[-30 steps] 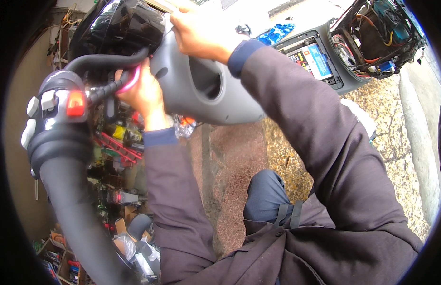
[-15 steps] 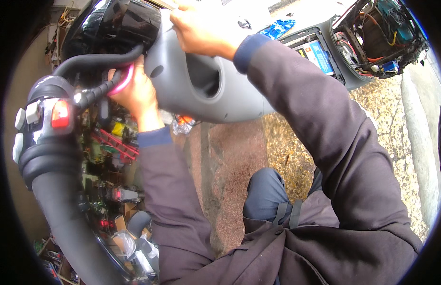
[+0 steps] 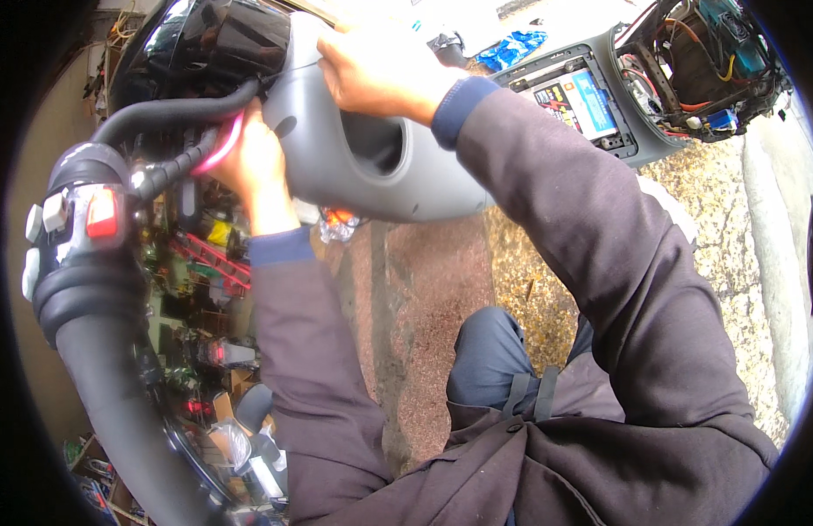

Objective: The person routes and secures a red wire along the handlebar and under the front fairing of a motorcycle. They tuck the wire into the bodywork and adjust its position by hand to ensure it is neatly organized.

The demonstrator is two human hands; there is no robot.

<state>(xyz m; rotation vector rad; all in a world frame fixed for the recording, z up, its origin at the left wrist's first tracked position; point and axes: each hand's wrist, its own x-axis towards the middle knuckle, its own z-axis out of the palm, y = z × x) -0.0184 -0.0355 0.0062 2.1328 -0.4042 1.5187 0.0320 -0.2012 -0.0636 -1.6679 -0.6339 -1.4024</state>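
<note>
Reaching up with both hands to the grey panel at eleven o'clock. Near twelve, with the right hand bent-fingered at the panel's upper edge; impossible to tell through the glare whether pinching it or merely pressing. At ten, with the left hand tucked in beside a pink curved strip and the black cable; fingertips out of sight, so no telling how far closed or on what. Since a second ago, a slide toward nine of the handlebar grip at half past eight and of its switch block at nine, with a smaller drift of the panel the same way. Hard to say whether from a turned bar or a changed viewpoint. Judging from that: probably only a slight adjustment, not a release, with the panel close against the glossy black cowl at half past ten.
</note>
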